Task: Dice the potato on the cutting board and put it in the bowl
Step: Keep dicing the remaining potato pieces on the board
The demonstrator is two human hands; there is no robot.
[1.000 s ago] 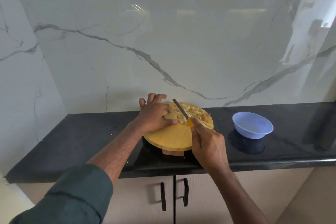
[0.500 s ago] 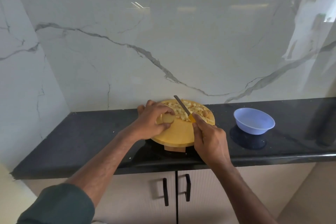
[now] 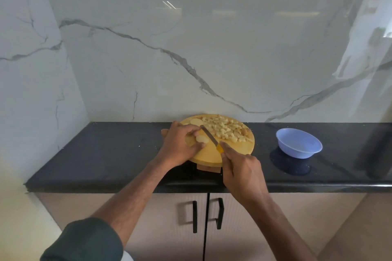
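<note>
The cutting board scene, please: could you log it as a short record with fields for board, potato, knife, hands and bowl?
board: round wooden cutting board on the black counter
diced potato: heap of cubes on the board's far right
uncut potato: piece under the left hand; a slice lies behind
knife: knife, yellow handle, gripped by the right hand, blade beside the held piece
bowl: blue bowl, right of board, no potato inside

- In front of me stands a white marble wall (image 3: 191,48) with grey veins – glossy, reflecting ceiling lights.
- My black stone countertop (image 3: 106,154) runs wall to wall.
- Below it, beige cabinet doors (image 3: 165,229) carry two black handles (image 3: 194,216).
- A cream wall sits at lower left.
</note>
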